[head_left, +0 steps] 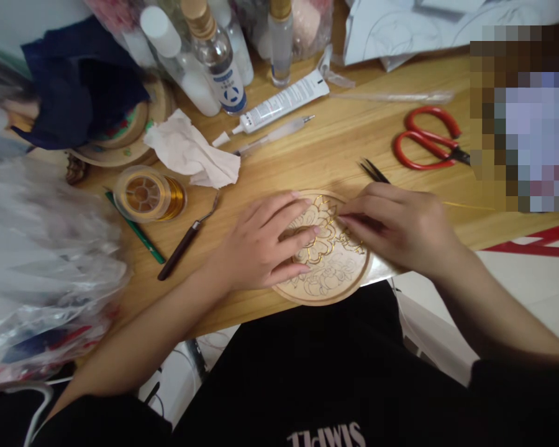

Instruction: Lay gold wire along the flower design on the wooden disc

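Note:
A round wooden plaque lies near the table's front edge, with a flower drawing partly outlined in gold wire. My left hand rests over its left side, fingers spread and pressing lightly on the surface. At the upper right of the flower, my right hand is closed in a pinch on the gold wire; a loose length of wire shows beyond its wrist. Black tweezers stick out behind the right hand; whether that hand also holds them I cannot tell. The pinching fingertips are partly hidden.
Red-handled scissors lie to the right. On the left are a spool of gold wire, a dark-handled hook tool, a green pencil and crumpled tissue. A glue tube and several bottles stand behind.

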Demonstrator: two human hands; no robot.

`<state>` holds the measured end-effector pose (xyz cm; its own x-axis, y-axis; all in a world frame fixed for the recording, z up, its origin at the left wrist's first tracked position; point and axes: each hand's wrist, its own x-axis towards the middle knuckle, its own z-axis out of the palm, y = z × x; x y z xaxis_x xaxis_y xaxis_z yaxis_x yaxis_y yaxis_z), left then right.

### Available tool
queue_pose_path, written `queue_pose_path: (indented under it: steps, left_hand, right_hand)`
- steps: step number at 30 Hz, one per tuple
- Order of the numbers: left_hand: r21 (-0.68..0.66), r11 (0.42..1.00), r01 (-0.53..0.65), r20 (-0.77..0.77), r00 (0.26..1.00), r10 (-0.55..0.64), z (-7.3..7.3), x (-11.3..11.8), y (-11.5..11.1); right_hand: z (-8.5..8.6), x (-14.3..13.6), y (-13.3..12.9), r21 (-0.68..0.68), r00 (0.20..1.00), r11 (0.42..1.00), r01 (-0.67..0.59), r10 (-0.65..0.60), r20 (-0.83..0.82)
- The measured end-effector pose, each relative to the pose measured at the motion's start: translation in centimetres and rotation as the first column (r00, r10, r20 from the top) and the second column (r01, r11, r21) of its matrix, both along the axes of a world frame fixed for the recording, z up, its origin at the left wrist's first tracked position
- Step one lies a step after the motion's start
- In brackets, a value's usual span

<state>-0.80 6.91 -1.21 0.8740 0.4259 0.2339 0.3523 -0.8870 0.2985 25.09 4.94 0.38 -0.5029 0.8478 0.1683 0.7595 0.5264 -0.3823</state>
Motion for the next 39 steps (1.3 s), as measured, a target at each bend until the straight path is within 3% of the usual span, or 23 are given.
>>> queue_pose_path:
  steps: [18,23,28,39]
  left_hand:
    - [-0.047,0.998,-0.033,-0.023,0.999,0.032,0.1,0.1,0.0]
    - [-0.017,1.000,-0.026,0.013,1.000,0.026,0.0,0.2,-0.1]
    - [-0.001,0.999,-0.034,0.039,0.999,0.034,0.1,0.3,-0.1]
    - [-0.034,0.997,-0.063,0.016,0.998,0.064,-0.1,0.3,-0.2]
  right_hand:
    - [0.6,-1.8,-0.6,0.107,0.984,0.984,0.142,-0.152,0.092]
    - [0.7,-2.1,-0.7,0.195,0.978,0.972,0.130,-0.159,0.139]
    - [0.8,-2.2,-0.7,0.164,0.969,0.978,0.128,-0.158,0.188]
    - [1.0,-2.7,-0.8,0.230,0.964,0.966,0.114,-0.164,0.210]
